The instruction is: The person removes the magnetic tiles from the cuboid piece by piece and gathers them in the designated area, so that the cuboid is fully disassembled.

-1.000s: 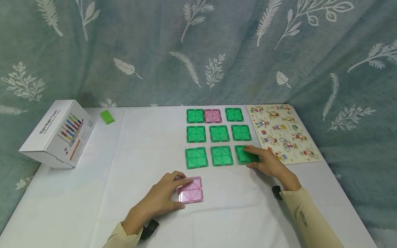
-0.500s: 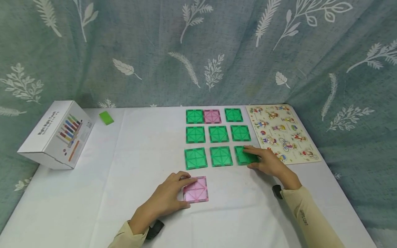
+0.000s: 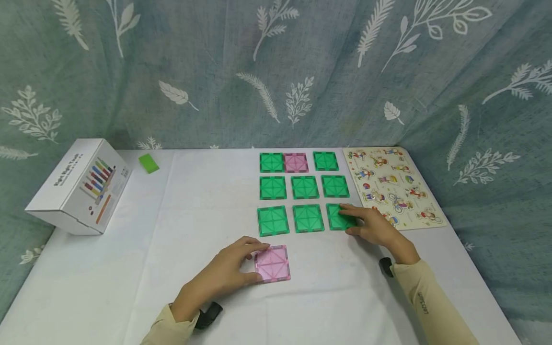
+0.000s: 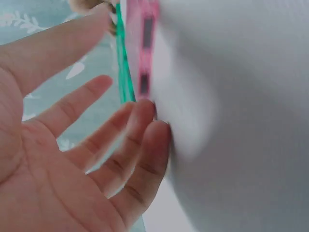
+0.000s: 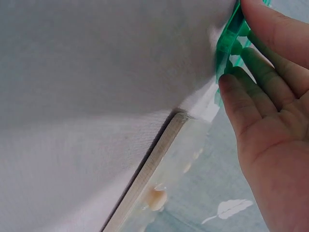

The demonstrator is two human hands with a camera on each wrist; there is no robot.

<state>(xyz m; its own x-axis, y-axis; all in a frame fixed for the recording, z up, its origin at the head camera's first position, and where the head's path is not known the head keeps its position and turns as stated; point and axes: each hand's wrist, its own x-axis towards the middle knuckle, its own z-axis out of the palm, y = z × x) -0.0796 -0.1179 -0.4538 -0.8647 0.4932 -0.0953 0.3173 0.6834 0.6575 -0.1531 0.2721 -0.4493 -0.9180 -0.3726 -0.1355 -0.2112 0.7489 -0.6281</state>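
In the head view a pink square magnetic tile (image 3: 273, 264) lies flat on the white tabletop. My left hand (image 3: 224, 268) is at its left side, index fingertip at the upper left corner and thumb at the lower left. The left wrist view has this hand's (image 4: 72, 130) fingers loosely spread, palm showing, close to the tile's pink edge. My right hand (image 3: 375, 230) rests at the right side of a green tile (image 3: 338, 215), fingertips over its top and thumb at the near edge. Seen from the right wrist, its (image 5: 270, 96) fingers are mostly straight along the green edge.
More green tiles (image 3: 308, 218) stand in rows, with a pink tile (image 3: 295, 163) in the back row. A wooden picture puzzle board (image 3: 394, 179) is close to my right hand. At the left are a white box (image 3: 79, 187) and a small green piece (image 3: 148, 163).
The pink tile slid right with my left hand, then stayed there as the hand drew slightly back left. My right hand has shifted slightly right at its green tile.
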